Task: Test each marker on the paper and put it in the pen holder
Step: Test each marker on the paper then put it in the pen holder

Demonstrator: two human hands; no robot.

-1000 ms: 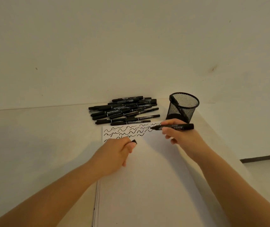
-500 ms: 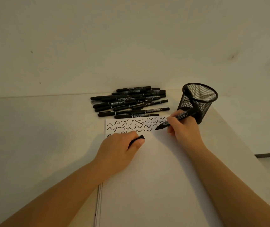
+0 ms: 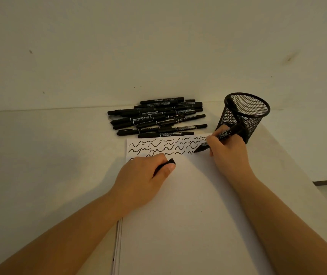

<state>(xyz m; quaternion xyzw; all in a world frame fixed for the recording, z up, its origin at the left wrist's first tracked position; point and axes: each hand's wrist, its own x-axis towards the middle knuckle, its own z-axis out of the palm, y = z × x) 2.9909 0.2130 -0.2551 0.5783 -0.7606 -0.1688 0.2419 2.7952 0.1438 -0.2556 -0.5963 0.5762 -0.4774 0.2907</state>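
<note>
Pinched in the right hand (image 3: 228,153), the marker (image 3: 221,136) slants down to the left, its tip on the paper (image 3: 188,205) at the end of the third row of squiggles (image 3: 164,146); its back end rises past the knuckles toward the holder (image 3: 244,116), which stands just behind that hand. Left of the tip, the left hand (image 3: 142,175) rests on the sheet, fingers curled round the cap (image 3: 167,163). Beyond both hands, past the paper's far edge, lies the marker pile (image 3: 158,118).

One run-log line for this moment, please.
step: testing | right hand: marker tip on paper | left hand: holds cap | pen holder: upright
</note>
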